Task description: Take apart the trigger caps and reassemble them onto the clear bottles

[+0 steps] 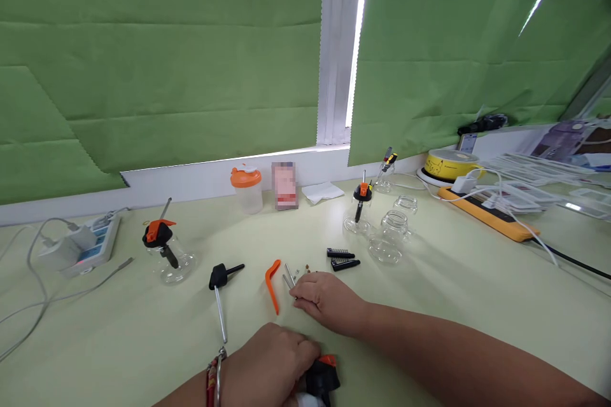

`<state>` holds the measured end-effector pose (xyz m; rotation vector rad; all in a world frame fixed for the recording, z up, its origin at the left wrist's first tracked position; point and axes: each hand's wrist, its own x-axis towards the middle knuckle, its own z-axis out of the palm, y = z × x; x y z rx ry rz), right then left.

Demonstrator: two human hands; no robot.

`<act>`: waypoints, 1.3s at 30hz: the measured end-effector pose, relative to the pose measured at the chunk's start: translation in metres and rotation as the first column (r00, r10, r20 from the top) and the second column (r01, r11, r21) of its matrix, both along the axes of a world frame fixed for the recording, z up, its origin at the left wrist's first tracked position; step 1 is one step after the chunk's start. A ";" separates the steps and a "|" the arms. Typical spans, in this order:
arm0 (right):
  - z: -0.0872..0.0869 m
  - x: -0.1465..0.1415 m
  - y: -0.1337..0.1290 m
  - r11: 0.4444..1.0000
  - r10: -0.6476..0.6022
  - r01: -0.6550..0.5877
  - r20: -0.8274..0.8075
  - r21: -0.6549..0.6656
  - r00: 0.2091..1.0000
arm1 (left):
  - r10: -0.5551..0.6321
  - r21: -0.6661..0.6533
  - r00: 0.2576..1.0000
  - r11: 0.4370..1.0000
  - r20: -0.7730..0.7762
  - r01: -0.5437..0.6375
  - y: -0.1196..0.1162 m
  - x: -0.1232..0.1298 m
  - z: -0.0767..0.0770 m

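Note:
At the bottom centre, my left hand point(272, 362), with a bracelet at the wrist, is wrapped round a black and orange pump head point(323, 376). My right hand point(329, 302) rests on the table with its fingers pressed together beside thin metal rods point(289, 276); what its fingertips hold, if anything, is hidden. Left of the rods lies an orange lever point(272, 286). A black nozzle piece point(219, 276) with a metal tube lies farther left. Small brown bits point(307, 268) lie just behind my right hand. Two black parts with springs point(342, 259) are behind it to the right.
A glass bottle with an orange and black top point(167, 254) stands at the left, another point(361, 203) behind the black parts. Glass jars point(394, 224) stand right of it. An orange-lidded cup point(247, 189) is by the wall. Power strips point(491, 213) and cables lie at both sides.

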<state>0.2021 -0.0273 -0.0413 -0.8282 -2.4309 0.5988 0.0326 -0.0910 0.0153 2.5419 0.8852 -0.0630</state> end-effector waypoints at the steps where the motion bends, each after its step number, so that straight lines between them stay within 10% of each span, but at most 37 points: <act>1: 0.001 0.000 -0.001 1.000 -0.020 0.020 -0.006 -0.006 1.000 | 0.033 0.008 0.999 0.999 -0.004 -0.033 0.000 -0.001 0.002; 6: 0.021 0.009 -0.012 0.954 -0.061 -0.002 -0.201 -0.299 0.978 | 0.285 0.073 0.949 0.952 0.134 -0.296 0.001 -0.005 -0.001; 11: 0.032 0.016 -0.020 0.695 -0.030 -0.235 -0.354 -0.680 0.935 | 0.324 0.130 0.906 0.921 0.271 -0.368 0.009 -0.011 -0.016; 14: 0.035 0.019 -0.013 0.670 -0.226 -0.117 -0.352 -0.733 0.908 | 0.325 0.215 0.900 0.895 0.290 -0.392 0.015 -0.020 -0.017; 21: 0.045 0.037 0.007 0.664 -0.567 0.028 -0.478 -0.747 0.671 | 0.780 0.255 0.614 0.573 0.124 -0.779 0.043 -0.035 -0.002; 33: 0.033 0.027 -0.003 0.714 -0.340 -0.016 -0.367 -0.700 0.866 | 0.696 0.347 0.710 0.696 -0.108 -0.629 0.038 -0.026 0.004; 39: 0.027 0.015 -0.017 0.603 -0.222 -0.234 -0.443 -0.762 0.869 | 0.359 0.389 0.932 0.852 0.050 -0.349 0.009 -0.014 0.004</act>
